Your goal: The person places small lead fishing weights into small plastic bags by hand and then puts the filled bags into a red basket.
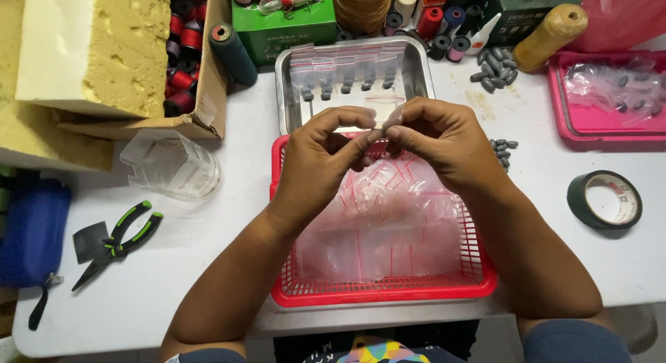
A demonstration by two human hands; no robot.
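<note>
White table (pixel 208 266) fills the view, cluttered along the far edge. Big yellow foam block (pixel 97 44) sits top left on a cardboard box (pixel 208 92) with red thread spools inside. Red plastic basket (pixel 381 290) sits front centre, full of clear zip bags (pixel 388 224) with red seal strips. Just behind it, touching or nearly so, a steel tray (pixel 284 79) holds a row of filled small bags with dark weights at their bottoms. Pink tray (pixel 576 127) far right holds more bagged weights. Green box (pixel 277 27) at top with a fishing lure on it. Clear plastic container (pixel 170 165) lies on its side left of the basket. Roll of black tape (pixel 605 200) lies flat on the right. Green-handled pliers (pixel 114 242) lie left, beside a small dark patch. Loose grey sinkers (pixel 494 68) piled near the tray's right corner, a smaller cluster (pixel 503 151) just right of the right wrist.

Both hands are raised over the basket's far rim. Left hand (pixel 319 162) and right hand (pixel 444 148) meet fingertip to fingertip, each pinching narrow on one small clear bag (pixel 385 120) held between them, thumbs and forefingers closed on its top edge. Bag contents probably empty, hard to tell through the plastic.
</note>
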